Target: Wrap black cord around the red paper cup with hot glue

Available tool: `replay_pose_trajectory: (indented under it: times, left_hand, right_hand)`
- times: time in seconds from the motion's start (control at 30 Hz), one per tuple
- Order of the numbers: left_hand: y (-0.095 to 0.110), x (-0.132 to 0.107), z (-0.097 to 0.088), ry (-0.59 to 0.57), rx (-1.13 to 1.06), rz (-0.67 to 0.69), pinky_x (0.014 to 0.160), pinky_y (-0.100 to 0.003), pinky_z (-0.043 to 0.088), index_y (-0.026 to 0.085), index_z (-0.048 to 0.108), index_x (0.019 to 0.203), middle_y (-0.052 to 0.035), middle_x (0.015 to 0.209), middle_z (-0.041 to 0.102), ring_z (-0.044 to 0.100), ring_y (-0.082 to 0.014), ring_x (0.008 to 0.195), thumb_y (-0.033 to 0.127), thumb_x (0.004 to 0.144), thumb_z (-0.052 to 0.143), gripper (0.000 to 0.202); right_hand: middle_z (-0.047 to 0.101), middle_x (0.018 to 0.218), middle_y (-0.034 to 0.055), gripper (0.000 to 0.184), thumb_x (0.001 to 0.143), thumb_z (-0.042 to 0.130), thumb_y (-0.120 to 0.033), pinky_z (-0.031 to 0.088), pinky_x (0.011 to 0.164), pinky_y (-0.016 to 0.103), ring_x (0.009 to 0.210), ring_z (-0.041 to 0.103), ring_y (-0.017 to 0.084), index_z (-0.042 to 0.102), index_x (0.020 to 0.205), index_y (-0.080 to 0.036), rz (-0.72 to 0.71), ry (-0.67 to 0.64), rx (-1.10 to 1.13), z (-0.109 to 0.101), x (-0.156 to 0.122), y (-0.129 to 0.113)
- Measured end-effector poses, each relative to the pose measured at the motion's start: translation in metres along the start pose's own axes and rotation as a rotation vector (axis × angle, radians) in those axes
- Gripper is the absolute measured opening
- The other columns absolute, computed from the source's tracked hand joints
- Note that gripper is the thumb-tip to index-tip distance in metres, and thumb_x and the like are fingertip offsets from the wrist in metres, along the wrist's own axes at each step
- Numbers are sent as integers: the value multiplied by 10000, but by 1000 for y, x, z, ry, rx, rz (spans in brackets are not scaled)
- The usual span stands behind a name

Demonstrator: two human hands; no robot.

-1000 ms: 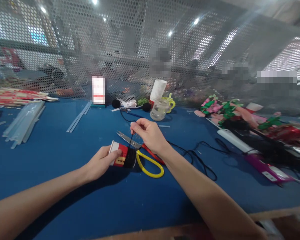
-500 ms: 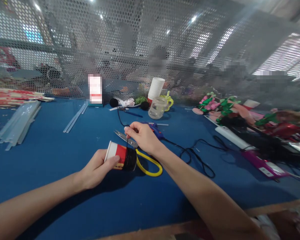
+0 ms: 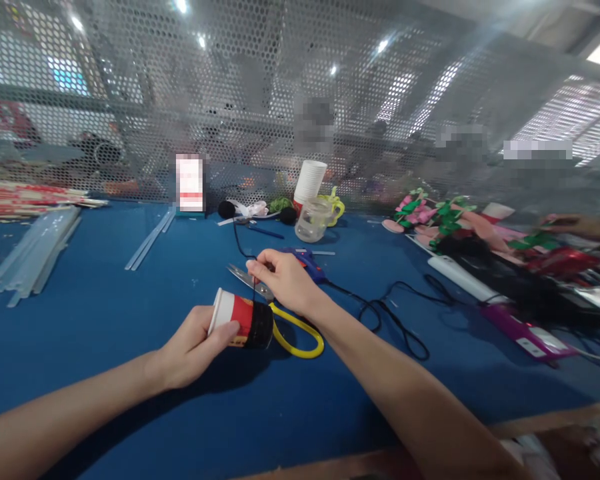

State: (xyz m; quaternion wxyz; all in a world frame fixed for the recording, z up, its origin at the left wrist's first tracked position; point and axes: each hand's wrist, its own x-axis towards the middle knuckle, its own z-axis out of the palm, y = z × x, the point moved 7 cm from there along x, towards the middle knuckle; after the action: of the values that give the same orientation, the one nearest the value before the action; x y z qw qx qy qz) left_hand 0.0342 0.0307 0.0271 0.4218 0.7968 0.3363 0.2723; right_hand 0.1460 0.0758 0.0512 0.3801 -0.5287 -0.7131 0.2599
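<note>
My left hand point(image 3: 197, 343) is closed around a paper cup point(image 3: 241, 319), white and red, tipped on its side with its rim to the left. Black yarn wraps the cup's base end. Between thumb and fingers, my right hand point(image 3: 280, 277) pinches the black yarn point(image 3: 255, 288), which runs down to the cup. From the pinch the strand also trails back towards a black yarn ball point(image 3: 227, 209). Yellow-handled scissors point(image 3: 300, 347) lie under and beside my hands, blades partly hidden. Behind my right hand is a blue glue gun point(image 3: 313, 265), partly covered.
Glue sticks point(image 3: 37, 250) and red-white straws point(image 3: 30, 199) lie at the left. A phone point(image 3: 189, 183) stands at the back, near a clear jar point(image 3: 313, 221) and stacked paper cups point(image 3: 311, 179). A purple power strip point(image 3: 527, 333) and craft flowers point(image 3: 420, 208) occupy the right, where another person's hand point(image 3: 580, 227) shows.
Both hands keep their holds on the cup and yarn, with hardly any movement. The view has shifted slightly. Another person's hand at the far right now shows more clearly.
</note>
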Motion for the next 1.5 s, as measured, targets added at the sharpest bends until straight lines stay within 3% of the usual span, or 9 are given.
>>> replay_pose_trajectory:
  times: [0.47, 0.8, 1.17, 1.5]
  left_hand:
    - [9, -5, -2, 44, 149, 248, 464, -199, 295, 144, 447, 548, 33, 493, 400, 324, -69, 461, 167, 765, 351, 238]
    - [10, -6, -2, 49, 143, 248, 479, -195, 307, 142, 466, 576, 25, 522, 449, 364, -74, 483, 178, 782, 338, 245]
    - [16, -7, -1, 48, 155, 368, 462, -183, 290, 138, 440, 568, 41, 493, 401, 335, -61, 459, 129, 764, 349, 217]
    - [1, -3, -2, 50, -59, 85, 447, -177, 288, 137, 421, 564, 33, 525, 370, 312, -66, 481, 229, 775, 339, 244]
  right_hand:
    - [557, 559, -4, 209, 742, 451, -272, 338, 509, 197, 507, 471, 81, 487, 573, -155, 21, -143, -8, 17, -3, 3]
    - [543, 547, -3, 206, 748, 441, -262, 340, 516, 202, 512, 477, 85, 476, 575, -156, 41, -113, -35, 10, -3, 2]
    - [425, 472, -49, 224, 728, 462, -267, 267, 464, 188, 460, 365, 63, 477, 542, -144, 47, -258, -87, 24, -6, 1]
    - [407, 491, -46, 244, 711, 466, -335, 246, 428, 187, 459, 340, 62, 470, 561, -142, 65, -351, -65, 33, -6, 15]
